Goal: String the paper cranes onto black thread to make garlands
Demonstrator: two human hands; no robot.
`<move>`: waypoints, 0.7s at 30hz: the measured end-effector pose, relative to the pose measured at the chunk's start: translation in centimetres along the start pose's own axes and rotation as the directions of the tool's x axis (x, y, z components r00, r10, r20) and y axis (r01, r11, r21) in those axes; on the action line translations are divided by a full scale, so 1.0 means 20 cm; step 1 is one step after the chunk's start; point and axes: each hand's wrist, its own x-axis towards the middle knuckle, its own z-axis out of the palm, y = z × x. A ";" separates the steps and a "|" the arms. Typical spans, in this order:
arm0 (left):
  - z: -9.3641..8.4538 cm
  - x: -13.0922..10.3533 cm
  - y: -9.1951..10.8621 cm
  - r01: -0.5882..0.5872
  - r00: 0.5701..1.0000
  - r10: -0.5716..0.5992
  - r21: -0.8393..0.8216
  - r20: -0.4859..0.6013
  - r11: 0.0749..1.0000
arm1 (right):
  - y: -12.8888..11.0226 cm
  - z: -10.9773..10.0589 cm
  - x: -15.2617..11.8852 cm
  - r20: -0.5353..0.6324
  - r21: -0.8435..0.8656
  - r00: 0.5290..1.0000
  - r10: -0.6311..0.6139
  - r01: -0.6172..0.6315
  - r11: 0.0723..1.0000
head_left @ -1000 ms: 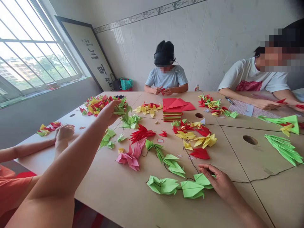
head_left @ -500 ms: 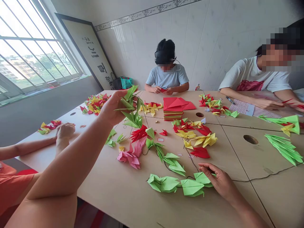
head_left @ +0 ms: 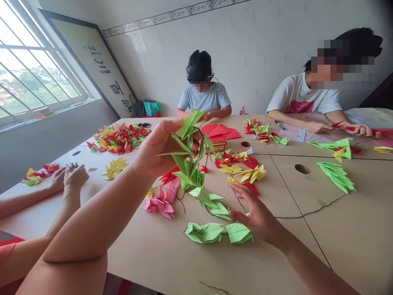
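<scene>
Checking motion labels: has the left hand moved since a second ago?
Yes, rightward in the view: the left hand now appears closer to the red stack.

To your left you have a barred window (head_left: pixel 33 76), then a dark-framed calligraphy panel (head_left: pixel 93 65) by the tiled wall (head_left: pixel 172 49), a teal bag (head_left: pixel 152 107) and, farther right, a small bottle (head_left: pixel 242 110).

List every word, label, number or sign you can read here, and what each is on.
"百": on the framed board leaning by the window.
"川": probably, just above it on the same board.
The board's other characters: too blurred to be sure.
Printed sheet, bottle, small red-edged label: too small to read.
</scene>
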 end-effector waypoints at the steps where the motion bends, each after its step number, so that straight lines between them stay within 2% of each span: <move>1: 0.02 0.00 -0.01 0.013 1.000 -0.012 -0.023 0.018 1.000 | -0.05 0.02 0.02 0.037 0.087 0.999 0.028 -0.031 0.996; 5: 0.07 -0.02 -0.08 0.107 0.989 -0.089 -0.152 0.121 0.983 | -0.17 0.10 0.10 0.192 0.382 0.981 -0.007 -0.068 0.922; 10: 0.04 -0.04 -0.18 0.213 0.972 -0.173 -0.283 0.159 0.935 | -0.18 0.13 0.05 0.452 0.571 0.892 -0.021 -0.271 0.775; 15: -0.02 -0.11 -0.28 0.384 0.919 -0.305 -0.392 0.250 0.836 | -0.10 0.02 -0.12 0.467 0.647 0.884 0.029 -0.364 0.670; 18: -0.03 -0.20 -0.36 0.505 0.856 -0.405 -0.351 0.321 0.789 | -0.06 -0.08 -0.22 0.458 0.614 0.886 0.069 -0.372 0.696; 21: -0.04 -0.30 -0.49 0.544 0.812 -0.449 -0.207 0.374 0.813 | -0.04 -0.17 -0.32 0.486 0.444 0.863 0.135 -0.377 0.813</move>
